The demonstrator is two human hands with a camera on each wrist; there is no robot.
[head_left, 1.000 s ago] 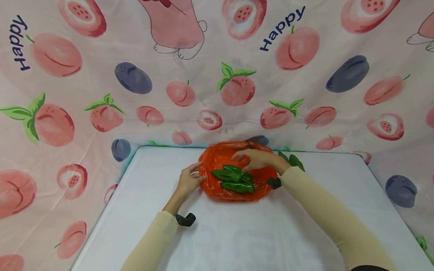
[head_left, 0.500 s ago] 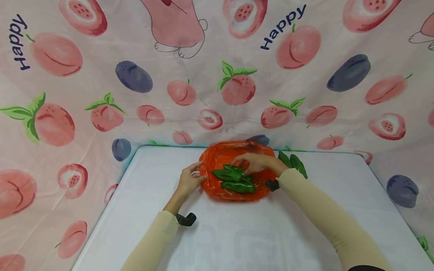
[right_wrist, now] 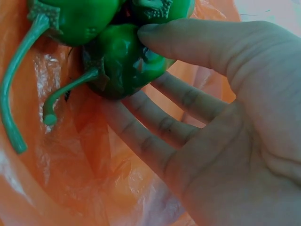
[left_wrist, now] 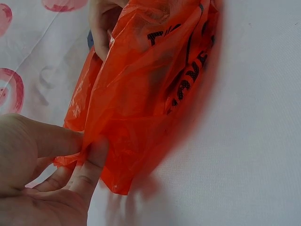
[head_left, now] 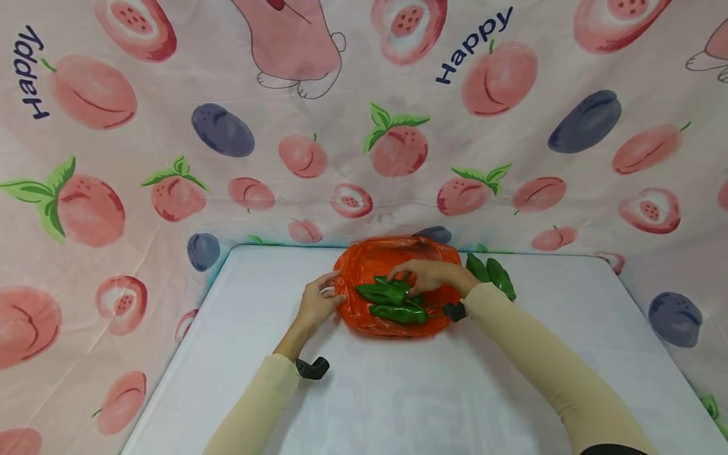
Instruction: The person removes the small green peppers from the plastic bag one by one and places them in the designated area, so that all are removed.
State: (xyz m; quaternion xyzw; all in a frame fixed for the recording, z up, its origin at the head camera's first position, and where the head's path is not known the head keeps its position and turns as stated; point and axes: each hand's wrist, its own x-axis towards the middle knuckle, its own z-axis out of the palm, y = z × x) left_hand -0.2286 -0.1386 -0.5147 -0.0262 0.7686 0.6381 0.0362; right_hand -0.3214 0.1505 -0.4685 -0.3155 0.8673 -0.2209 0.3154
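An orange-red plastic bag (head_left: 354,268) lies spread on the table, with several green peppers (head_left: 398,314) on it. At its left edge my left hand (head_left: 316,302) pinches the thin plastic between thumb and fingers; the left wrist view shows the bag's folded rim (left_wrist: 117,174) there, dark print farther up. My right hand (head_left: 432,275) reaches over the bag from the right. In the right wrist view its thumb lies on top of a glossy green pepper (right_wrist: 124,59) and the fingers curl beneath. Another long-stemmed pepper (right_wrist: 82,19) sits beside that one.
Two more green peppers (head_left: 500,278) lie on the white table (head_left: 398,392), right of the bag and behind the right forearm. A fruit-printed cloth (head_left: 341,114) hangs behind the table. Black devices (head_left: 313,368) sit on both wrists.
My right hand has come down and slightly forward onto the green peppers, where its fingers now hold one. The left hand stays at the bag's edge.
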